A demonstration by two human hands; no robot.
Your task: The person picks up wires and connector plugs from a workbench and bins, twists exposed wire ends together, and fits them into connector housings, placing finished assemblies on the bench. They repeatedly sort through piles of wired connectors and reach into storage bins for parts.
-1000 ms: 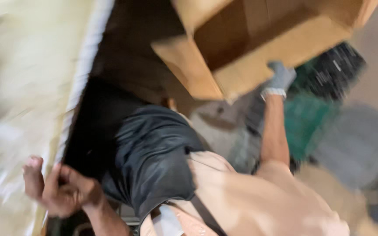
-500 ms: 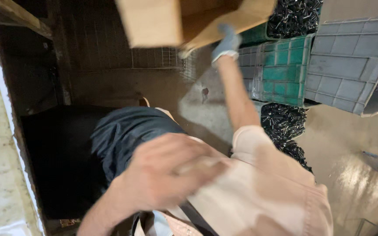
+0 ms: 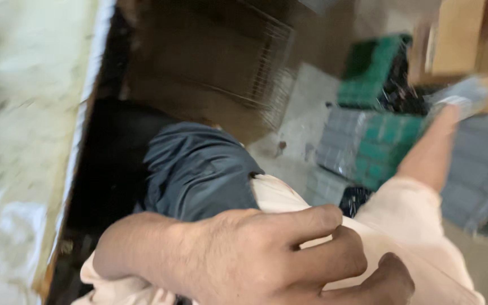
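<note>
The person's left hand (image 3: 266,254) fills the lower middle of the head view, bare, its back to the camera, with the fingers (image 3: 312,223) curled together and lying across the pale cream shirt (image 3: 402,237); whether they pinch the cloth cannot be told. The right hand (image 3: 461,93) is far up at the right, in a grey glove, at the end of an outstretched bare forearm. It sits against the lower edge of a brown cardboard box (image 3: 458,36) held high in the upper right corner; blur hides how its fingers stand, so it cannot be told if they are clamped on the box.

Below the arm lie green plastic crates (image 3: 377,65) and grey crates (image 3: 340,141) stacked on the concrete floor (image 3: 300,107), some holding dark contents. A wire mesh panel (image 3: 266,62) stands behind them. Dark grey trousers (image 3: 199,169) show at the centre. A pale worktop (image 3: 24,141) with a light edge runs down the left side.
</note>
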